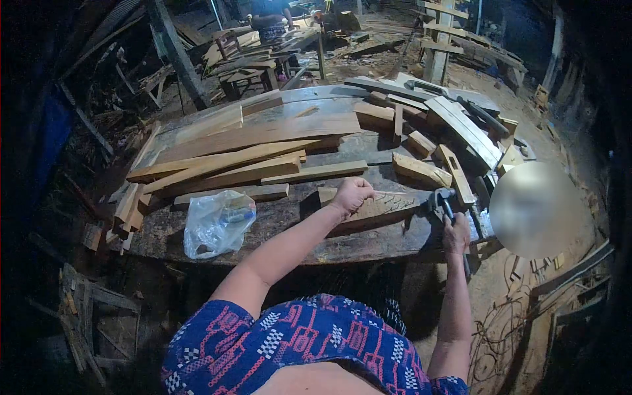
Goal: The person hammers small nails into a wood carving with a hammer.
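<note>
My right hand (457, 233) is wrapped round the handle of a hammer (445, 196), its metal head up near the right end of a wooden board (368, 209). Several small dark nails (394, 201) appear to be scattered on top of that board. Over the board's left part, my left hand (354, 195) is closed in a pinch; whatever is between the fingertips is too small to make out. A crumpled clear plastic bag (219, 224) with something inside lies on the workbench (289, 240), left of my left forearm.
Long planks (263, 135) and strips cover the bench's back left. Short blocks (421, 170), a wooden hand plane (455, 174) and a pale board (464, 131) crowd the right. Another person (270, 16) stands far back by a second work table. A blurred patch hides the right side.
</note>
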Motion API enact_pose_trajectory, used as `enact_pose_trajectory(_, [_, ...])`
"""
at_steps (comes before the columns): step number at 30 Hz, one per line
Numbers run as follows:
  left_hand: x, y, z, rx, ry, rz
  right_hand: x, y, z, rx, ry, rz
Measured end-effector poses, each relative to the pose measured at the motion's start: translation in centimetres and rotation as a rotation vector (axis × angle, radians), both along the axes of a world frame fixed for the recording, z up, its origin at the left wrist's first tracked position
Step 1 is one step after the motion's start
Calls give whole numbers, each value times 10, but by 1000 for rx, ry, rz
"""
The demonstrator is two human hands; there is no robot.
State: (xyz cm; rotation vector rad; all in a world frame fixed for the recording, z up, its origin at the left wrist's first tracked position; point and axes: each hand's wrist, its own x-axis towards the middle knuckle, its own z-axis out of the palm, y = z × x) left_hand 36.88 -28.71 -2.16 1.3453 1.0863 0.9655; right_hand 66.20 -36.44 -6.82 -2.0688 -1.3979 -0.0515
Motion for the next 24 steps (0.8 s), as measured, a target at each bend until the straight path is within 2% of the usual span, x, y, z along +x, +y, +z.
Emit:
enact_pose_trajectory(2, [0,4,-4,23,35,15,4,1,0,-17,43,-2])
enact_pose_trajectory(4, [1,12,-12,95,-37,-16,8,-1,4,-30,173,27])
enact_pose_trajectory(7, [0,12,-5,-10,-30,-52,18,10,-17,68,167,65])
enact_pose_trajectory(10, [-2,26,-14,162,182,-121,25,6,-17,7,177,57])
enact_pose_trajectory(12, [0,19,-4,72,141,-131,18,1,-7,26,210,63])
enact_pose_trajectory(14, [0,20,-2,143,232,-123,17,2,-5,12,208,29])
enact_pose_trajectory(22, [5,9,-5,117,150,-105,20,4,-8,-16,243,9])
enact_pose_trajectory(24, [9,5,-5,226,152,-79,21,4,-6,-40,252,17])
